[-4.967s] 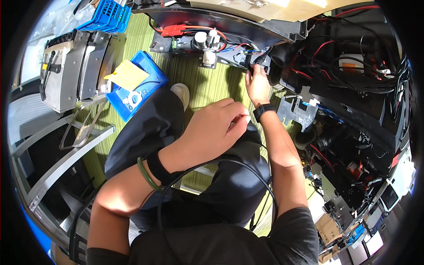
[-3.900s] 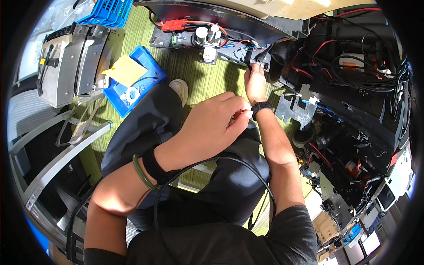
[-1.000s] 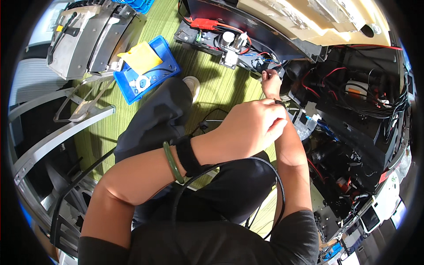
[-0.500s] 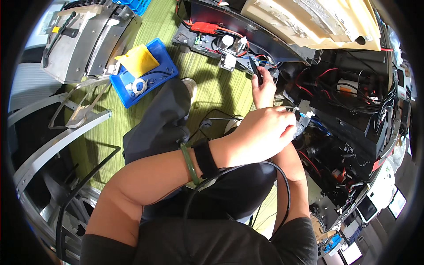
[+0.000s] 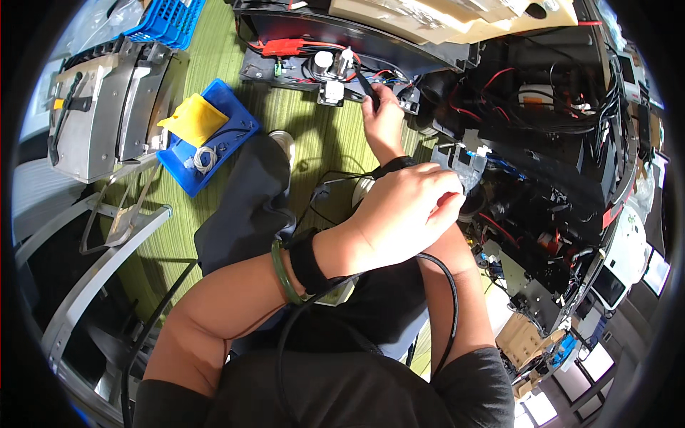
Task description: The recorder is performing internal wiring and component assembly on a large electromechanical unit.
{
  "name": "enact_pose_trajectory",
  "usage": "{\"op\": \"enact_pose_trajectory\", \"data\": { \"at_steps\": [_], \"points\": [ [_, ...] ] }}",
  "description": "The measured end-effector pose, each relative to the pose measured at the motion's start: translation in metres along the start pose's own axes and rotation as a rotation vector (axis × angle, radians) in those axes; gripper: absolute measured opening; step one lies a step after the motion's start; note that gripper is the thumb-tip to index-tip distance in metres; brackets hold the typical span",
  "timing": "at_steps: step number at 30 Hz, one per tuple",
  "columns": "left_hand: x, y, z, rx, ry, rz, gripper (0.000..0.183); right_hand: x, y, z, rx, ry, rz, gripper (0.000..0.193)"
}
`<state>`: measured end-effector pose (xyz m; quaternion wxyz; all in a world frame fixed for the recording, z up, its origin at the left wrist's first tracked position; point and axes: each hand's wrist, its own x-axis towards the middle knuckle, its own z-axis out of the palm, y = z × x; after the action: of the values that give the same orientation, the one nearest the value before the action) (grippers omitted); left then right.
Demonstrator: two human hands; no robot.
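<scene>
The right hand (image 5: 385, 125), at the far middle of the scene, has its fingers closed around a slim, dark, rod-like hand tool (image 5: 367, 84), which angles far and slightly left toward a low metal mounting plate (image 5: 255, 69) crowded with parts. Whether its tip touches anything there is too small to tell. On that plate, left of the tool, stand a short white cylinder (image 5: 323, 59) and, farther left, a flat red connector (image 5: 282, 48) with red wires. The left hand (image 5: 407, 214) is nearer, crossing over the right forearm in this view, its fingers curled and thumb drawn in; I cannot tell whether it pinches anything small. The tool looks light and stiff, likely easy to steer with fingertips; its dark handle end seems the right place to hold, leaving the thin far end free. The neighbouring wires look flexible and easily snagged, so the tool probably wants small, controlled movements. Well to the left, a blue rectangular plastic tray (image 5: 246, 116) lies on green striped carpet (image 5: 321, 132), bearing a soft-looking yellow sheet (image 5: 194, 121) and a coiled white cord (image 5: 205, 160).
</scene>
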<state>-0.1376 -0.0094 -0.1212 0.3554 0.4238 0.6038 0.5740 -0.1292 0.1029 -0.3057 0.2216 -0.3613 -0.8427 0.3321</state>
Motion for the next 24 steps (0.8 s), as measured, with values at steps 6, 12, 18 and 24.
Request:
{"op": "enact_pose_trajectory", "data": {
  "at_steps": [6, 12, 18, 24],
  "points": [
    [0.001, -0.001, 0.006, 0.039, -0.062, -0.041, 0.009, -0.016, 0.002, 0.017, 0.104, 0.061, 0.087, 0.025],
    [-0.001, -0.005, 0.018, 0.026, -0.059, 0.017, 0.008, -0.018, 0.010, 0.027, 0.259, 0.040, 0.236, 0.027],
    [0.000, -0.006, 0.021, 0.039, -0.104, -0.023, 0.008, -0.016, 0.005, 0.023, 0.357, -0.040, 0.395, 0.024],
    [0.001, -0.004, 0.019, 0.030, -0.084, 0.016, 0.008, -0.011, 0.007, 0.021, 0.334, -0.044, 0.449, 0.037]
  ]
}}
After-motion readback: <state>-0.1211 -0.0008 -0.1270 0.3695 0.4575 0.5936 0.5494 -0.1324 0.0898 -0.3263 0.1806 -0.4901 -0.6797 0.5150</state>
